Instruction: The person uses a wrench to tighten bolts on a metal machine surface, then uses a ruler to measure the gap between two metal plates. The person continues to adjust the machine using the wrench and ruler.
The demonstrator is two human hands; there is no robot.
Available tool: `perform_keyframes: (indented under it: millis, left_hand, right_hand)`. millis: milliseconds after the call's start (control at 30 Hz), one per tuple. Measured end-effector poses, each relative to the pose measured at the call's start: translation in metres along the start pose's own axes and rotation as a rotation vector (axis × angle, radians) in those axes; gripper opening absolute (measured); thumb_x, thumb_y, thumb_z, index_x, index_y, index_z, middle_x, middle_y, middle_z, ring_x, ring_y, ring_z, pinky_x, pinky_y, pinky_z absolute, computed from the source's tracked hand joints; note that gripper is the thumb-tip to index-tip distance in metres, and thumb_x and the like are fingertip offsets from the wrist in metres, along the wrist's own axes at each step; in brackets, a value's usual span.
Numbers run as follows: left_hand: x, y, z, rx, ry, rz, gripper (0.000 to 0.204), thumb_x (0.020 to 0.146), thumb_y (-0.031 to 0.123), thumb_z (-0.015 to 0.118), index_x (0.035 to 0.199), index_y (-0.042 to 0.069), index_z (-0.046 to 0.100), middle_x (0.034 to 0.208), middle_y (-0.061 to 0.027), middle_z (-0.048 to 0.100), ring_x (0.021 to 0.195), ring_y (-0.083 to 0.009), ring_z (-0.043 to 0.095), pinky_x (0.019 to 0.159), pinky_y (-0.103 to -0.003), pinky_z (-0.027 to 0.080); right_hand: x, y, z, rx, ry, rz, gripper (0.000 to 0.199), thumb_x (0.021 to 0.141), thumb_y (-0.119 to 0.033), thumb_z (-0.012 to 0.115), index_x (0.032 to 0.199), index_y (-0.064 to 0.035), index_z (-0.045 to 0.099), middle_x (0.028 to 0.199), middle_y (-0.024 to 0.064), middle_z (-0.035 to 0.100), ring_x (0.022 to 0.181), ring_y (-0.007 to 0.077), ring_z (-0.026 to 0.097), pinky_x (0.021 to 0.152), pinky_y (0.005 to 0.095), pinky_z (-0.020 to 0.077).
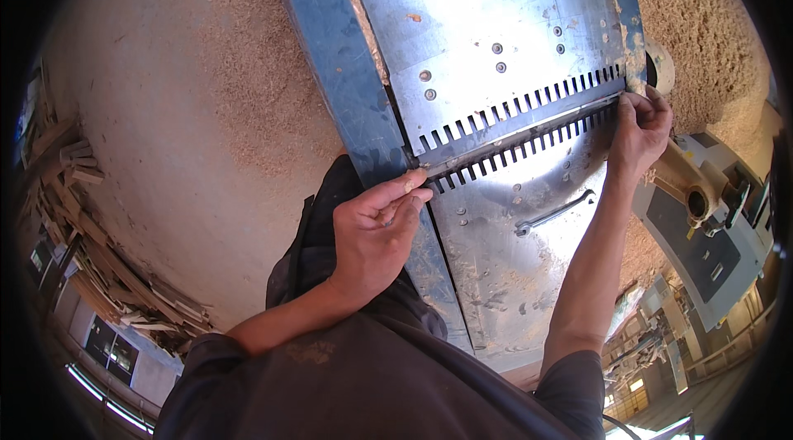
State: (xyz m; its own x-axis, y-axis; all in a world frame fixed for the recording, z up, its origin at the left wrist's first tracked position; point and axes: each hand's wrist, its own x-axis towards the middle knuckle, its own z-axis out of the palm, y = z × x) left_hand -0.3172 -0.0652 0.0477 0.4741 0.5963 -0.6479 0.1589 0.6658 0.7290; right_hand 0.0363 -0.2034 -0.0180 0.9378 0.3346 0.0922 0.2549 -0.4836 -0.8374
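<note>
two hands at either end of the cutter slot of a woodworking planer.

the left hand (376, 229) has its fingers curled together, thumb and forefinger pinching at the near-left end of the long dark cutter strip (516, 133) that runs slantwise between two rows of comb-like metal teeth. the right hand (640, 128) is closed too, its fingertips pinching the far-right end of the same strip, close to the blue edge of the machine. the strip lies in the gap between the two bright steel halves of the tabletop (487, 19), which are dusted with shavings. a metal wrench (555, 214) lies on the nearer half, just below the teeth and between the two forearms. a blue side rail (334, 52) runs along the left of the tabletop. sawdust (248, 85) covers the floor to the left, and wood offcuts (91, 233) are heaped at the far left.
</note>
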Motion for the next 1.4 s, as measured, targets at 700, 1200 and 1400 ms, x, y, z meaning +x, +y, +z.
perform_keyframes:
  millis: [700, 1200, 1400]
  left_hand:
    - [-0.01, -0.005, -0.004, 0.122, -0.048, 0.047, 0.036, 0.1, -0.007, 0.059, 0.136, -0.013, 0.058, 0.134, -0.0224, 0.066, 0.115, -0.0221, 0.069, 0.103, -0.033, 0.053]
    - [-0.011, -0.018, -0.011, 0.111, -0.066, 0.132, 0.035, 0.101, -0.008, 0.057, 0.136, -0.013, 0.058, 0.139, -0.0231, 0.063, 0.115, -0.0211, 0.068, 0.104, -0.035, 0.054]
    - [-0.011, -0.016, -0.007, 0.111, -0.083, 0.137, 0.034, 0.101, -0.008, 0.056, 0.135, -0.013, 0.058, 0.14, -0.0226, 0.062, 0.115, -0.0202, 0.068, 0.104, -0.034, 0.053]
  right_hand:
    - [0.001, -0.033, 0.017, -0.328, 0.003, -0.027, 0.046, 0.083, 0.007, 0.049, 0.128, -0.0019, 0.055, 0.087, 0.0072, 0.065, 0.081, 0.0191, 0.063, 0.082, 0.0341, 0.0529]
    - [0.004, -0.045, 0.014, -0.295, -0.13, -0.035, 0.045, 0.083, 0.008, 0.051, 0.127, -0.0006, 0.056, 0.083, 0.0043, 0.065, 0.073, 0.0126, 0.059, 0.075, 0.0274, 0.0519]
    - [0.008, -0.031, 0.004, -0.25, -0.084, 0.044, 0.048, 0.085, 0.007, 0.049, 0.131, -0.0016, 0.055, 0.087, 0.0072, 0.067, 0.081, 0.0173, 0.063, 0.083, 0.0317, 0.0526]
